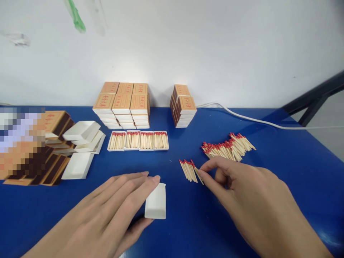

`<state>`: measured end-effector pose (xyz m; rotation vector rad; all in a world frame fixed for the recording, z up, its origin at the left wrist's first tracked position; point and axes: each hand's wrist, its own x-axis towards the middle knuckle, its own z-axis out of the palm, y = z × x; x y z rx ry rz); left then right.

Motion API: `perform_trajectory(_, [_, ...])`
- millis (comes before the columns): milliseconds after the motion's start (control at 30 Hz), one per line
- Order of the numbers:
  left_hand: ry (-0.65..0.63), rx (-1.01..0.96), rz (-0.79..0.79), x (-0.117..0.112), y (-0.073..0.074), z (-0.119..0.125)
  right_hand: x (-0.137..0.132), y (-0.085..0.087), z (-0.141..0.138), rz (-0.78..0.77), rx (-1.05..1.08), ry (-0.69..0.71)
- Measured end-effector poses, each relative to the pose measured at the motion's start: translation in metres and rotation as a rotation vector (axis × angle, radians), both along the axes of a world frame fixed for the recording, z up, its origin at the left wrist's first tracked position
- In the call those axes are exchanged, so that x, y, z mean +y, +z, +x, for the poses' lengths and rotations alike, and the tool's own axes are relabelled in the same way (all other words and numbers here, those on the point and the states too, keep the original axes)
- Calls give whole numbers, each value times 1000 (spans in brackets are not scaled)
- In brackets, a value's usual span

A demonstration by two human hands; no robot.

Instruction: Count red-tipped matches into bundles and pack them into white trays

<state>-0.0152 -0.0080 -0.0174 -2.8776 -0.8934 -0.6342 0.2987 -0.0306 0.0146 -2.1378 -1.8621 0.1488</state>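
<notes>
My left hand point(122, 204) rests on the blue table, its thumb and fingers around an empty white matchbox tray point(156, 201). Between thumb and index finger, my right hand point(247, 193) pinches a match point(198, 172) with a red head. Just left of that match lies a small group of matches point(188, 170) side by side. Behind my right hand is a larger heap of matches point(228, 147), partly hidden by the hand. A row of several trays filled with matches point(146, 140) stands beyond my left hand, heads pointing away from me.
Closed matchboxes point(122, 104) are stacked against the wall, with a smaller stack point(183, 105) to their right. Empty trays point(77, 165) and matchbox sleeves point(55, 165) lie at the left. A white cable point(249, 117) runs along the back right, near a black metal bar point(314, 100).
</notes>
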Motion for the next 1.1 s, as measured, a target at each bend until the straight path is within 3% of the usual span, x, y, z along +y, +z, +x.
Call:
perform_trajectory(267, [-4, 9, -5, 0, -3, -1, 3, 2, 7, -47, 58, 55])
perform_trajectory(600, [-6, 3, 3, -2, -3, -3, 0, -8, 9, 101, -59, 46])
perform_trajectory(733, [1, -1, 7, -2, -3, -2, 6, -6, 10, 61, -82, 5])
perform_trajectory(900, [12, 11, 28, -1, 0, 2, 10, -4, 4, -46, 38, -8])
perform_trajectory(1100, [2, 16, 50, 2, 3, 4, 8, -7, 6, 40, -42, -15])
